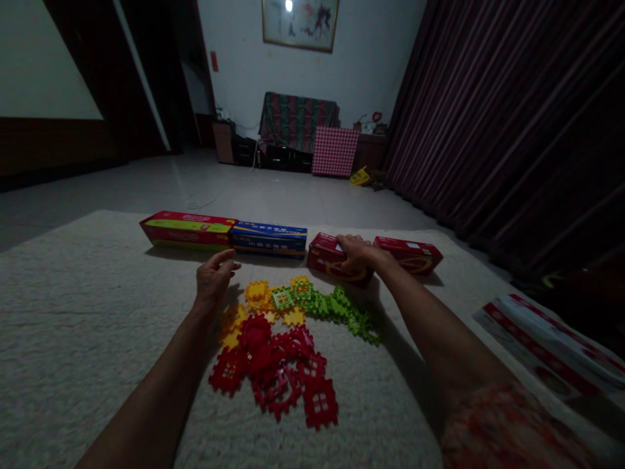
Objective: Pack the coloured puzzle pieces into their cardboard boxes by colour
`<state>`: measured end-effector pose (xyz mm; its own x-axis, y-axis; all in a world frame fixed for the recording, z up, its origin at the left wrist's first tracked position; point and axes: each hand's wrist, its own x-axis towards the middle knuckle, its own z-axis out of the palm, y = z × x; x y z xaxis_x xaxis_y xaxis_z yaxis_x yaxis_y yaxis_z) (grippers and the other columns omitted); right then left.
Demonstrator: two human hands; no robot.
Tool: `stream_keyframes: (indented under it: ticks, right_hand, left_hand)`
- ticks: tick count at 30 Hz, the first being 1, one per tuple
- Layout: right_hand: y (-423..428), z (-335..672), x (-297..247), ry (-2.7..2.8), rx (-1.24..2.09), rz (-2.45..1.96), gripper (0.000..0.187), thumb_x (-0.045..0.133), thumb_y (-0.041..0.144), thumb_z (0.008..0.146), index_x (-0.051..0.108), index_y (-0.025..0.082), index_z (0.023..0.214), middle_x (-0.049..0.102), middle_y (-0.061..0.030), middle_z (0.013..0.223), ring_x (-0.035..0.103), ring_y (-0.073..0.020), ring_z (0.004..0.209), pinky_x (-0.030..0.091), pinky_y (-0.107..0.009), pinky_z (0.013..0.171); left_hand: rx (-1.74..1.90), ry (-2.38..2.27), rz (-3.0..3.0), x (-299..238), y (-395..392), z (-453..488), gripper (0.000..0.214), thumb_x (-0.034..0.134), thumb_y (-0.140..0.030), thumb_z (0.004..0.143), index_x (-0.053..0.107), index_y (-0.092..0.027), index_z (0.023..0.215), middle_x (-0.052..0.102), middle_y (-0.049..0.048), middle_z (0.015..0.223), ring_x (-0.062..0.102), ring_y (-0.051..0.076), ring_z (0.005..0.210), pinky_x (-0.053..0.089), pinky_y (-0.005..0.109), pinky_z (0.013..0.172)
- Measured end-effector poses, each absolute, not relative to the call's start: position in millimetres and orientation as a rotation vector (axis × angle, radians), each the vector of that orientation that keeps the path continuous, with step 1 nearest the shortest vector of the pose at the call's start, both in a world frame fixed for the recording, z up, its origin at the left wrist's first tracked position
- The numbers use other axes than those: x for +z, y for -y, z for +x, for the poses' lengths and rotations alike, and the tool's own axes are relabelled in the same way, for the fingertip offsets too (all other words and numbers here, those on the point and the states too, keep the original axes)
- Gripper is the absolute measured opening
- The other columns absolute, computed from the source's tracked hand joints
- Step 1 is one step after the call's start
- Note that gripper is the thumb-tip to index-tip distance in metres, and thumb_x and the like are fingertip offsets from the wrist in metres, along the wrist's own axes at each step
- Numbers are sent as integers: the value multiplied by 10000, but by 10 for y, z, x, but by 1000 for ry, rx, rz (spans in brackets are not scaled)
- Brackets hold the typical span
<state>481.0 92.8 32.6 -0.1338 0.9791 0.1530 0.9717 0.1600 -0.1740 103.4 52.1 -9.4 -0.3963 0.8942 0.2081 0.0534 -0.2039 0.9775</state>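
Observation:
My right hand [355, 252] rests over the top of a dark red box [322, 251], with the thumb on its near side and the fingers across it. A second dark red box [409, 255] stands to its right, partly behind my wrist. To the left, my left hand [215, 277] hovers above the mat near a blue box [268, 241], fingers loosely bent and nothing seen in them. Between my arms lie toothed plastic building pieces: a red heap [319, 402] nearest me, yellow pieces [257, 293] behind it, and green pieces [342, 301] towards the right.
A long red and green box [188, 228] meets the blue box end to end. Everything sits on a pale textured mat [122, 312]. A red and white package [547, 345] lies at the right. Farther back are a covered low cabinet [297, 124] and dark curtains [478, 117].

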Motion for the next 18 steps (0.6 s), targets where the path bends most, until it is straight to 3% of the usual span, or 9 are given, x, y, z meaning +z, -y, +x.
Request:
stream_keyframes:
  ticks: [5, 8, 12, 18]
  right_hand:
    - [-1182, 4780, 380, 2308, 215, -1920, 887, 913, 408, 540, 556, 295, 1344, 608, -138, 1351, 595, -387, 1234, 485, -522, 1024]
    - [-1265, 4747, 456, 2336, 112, -1930, 959, 908, 400, 553, 503, 301, 1417, 527, -153, 1476, 515, -424, 1339, 445, -582, 1080]
    - [-1311, 4702, 472, 2369, 27, -1983, 896, 850, 371, 644, 465, 278, 1447, 480, -166, 1541, 414, -440, 1417, 380, -675, 1108]
    - [-1248, 4597, 400, 2307, 13, -1995, 914, 816, 290, 664, 431, 245, 1492, 324, -172, 1655, 254, -475, 1507, 247, -750, 1148]
  left_hand:
    - [1669, -1418, 1160, -130, -539, 1031, 376, 656, -322, 614, 763, -157, 934, 745, 52, 785, 727, 200, 696, 512, 262, 603]
    - [1663, -1437, 1159, -144, -540, 1038, 366, 634, -304, 611, 760, -158, 923, 756, 60, 840, 720, 185, 668, 506, 255, 584]
    - [1670, -1463, 1149, -173, -552, 1026, 362, 609, -281, 605, 755, -164, 915, 767, 73, 931, 706, 165, 627, 487, 241, 550]
    - [1707, -1466, 1174, -255, -612, 948, 403, 586, -288, 620, 756, -156, 961, 761, 67, 898, 679, 150, 589, 462, 232, 521]
